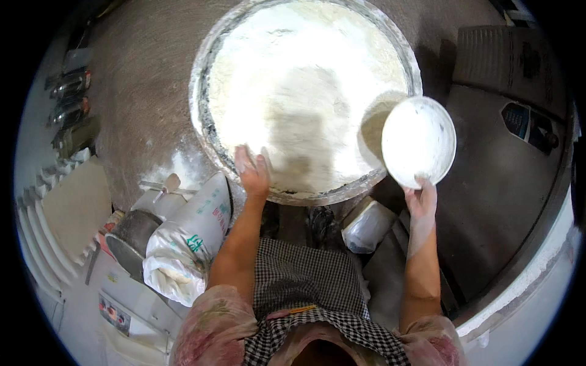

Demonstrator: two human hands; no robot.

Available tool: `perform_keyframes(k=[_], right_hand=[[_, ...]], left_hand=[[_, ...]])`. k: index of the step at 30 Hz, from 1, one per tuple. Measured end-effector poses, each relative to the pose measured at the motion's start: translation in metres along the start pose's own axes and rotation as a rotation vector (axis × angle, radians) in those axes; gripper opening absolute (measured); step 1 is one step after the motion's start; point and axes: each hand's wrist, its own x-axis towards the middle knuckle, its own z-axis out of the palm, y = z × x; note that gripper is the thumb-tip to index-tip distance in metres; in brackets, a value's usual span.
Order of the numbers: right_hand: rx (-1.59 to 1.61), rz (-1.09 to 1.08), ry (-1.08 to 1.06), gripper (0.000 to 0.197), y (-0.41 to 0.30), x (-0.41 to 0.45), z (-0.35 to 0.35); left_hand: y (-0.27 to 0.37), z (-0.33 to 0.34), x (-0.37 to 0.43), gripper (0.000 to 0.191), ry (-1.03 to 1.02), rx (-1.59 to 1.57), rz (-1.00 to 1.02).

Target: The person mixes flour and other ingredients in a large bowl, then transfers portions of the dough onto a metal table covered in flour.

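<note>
A large round griddle (302,105), pale and brightly lit, lies before me; white powder or a thin pale layer covers its surface and a rough rim runs around it. My left hand (252,171) is over its near left edge, fingers spread and holding nothing; whether it touches the surface I cannot tell. With my right hand (421,199) I grip the near rim of a round white bowl (419,142), held at the griddle's right edge. The bowl's inside shows whitish with a few dark marks, and its shadow falls on the pale surface.
An open white woven sack (187,238) stands at the lower left beside a grey metal pot (132,240). A scoop (171,183) lies near spilled white powder. A plastic-wrapped block (368,226) is below the griddle, and cardboard (485,132) lies at the right.
</note>
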Motion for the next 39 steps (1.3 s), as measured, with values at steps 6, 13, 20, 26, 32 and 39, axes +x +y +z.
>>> perform_keyframes(k=[6, 13, 20, 26, 32, 39], right_hand=[[0.044, -0.066, 0.117, 0.063, 0.018, -0.037, -0.05], [-0.007, -0.082, 0.15, 0.065, 0.023, -0.051, -0.068], [-0.002, -0.038, 0.157, 0.065, 0.017, -0.058, -0.058], [-0.064, -0.024, -0.015, 0.063, 0.015, -0.062, -0.056], [-0.066, 0.051, 0.05, 0.054, 0.029, -0.068, -0.023], [0.118, 0.057, -0.128, 0.052, 0.005, -0.112, 0.036]], left_hand=[[0.021, 0.071, 0.044, 0.067, 0.273, 0.123, -0.321], [0.104, 0.182, 0.067, 0.069, -0.174, 0.286, 0.096], [0.132, 0.164, 0.006, 0.064, -0.917, 0.424, 0.895], [0.041, 0.021, 0.039, 0.054, -1.233, 0.82, 0.873], [0.01, -0.064, 0.036, 0.04, -0.852, 0.861, 0.711], [0.126, -0.05, -0.04, 0.032, -0.644, 0.312, 0.476]])
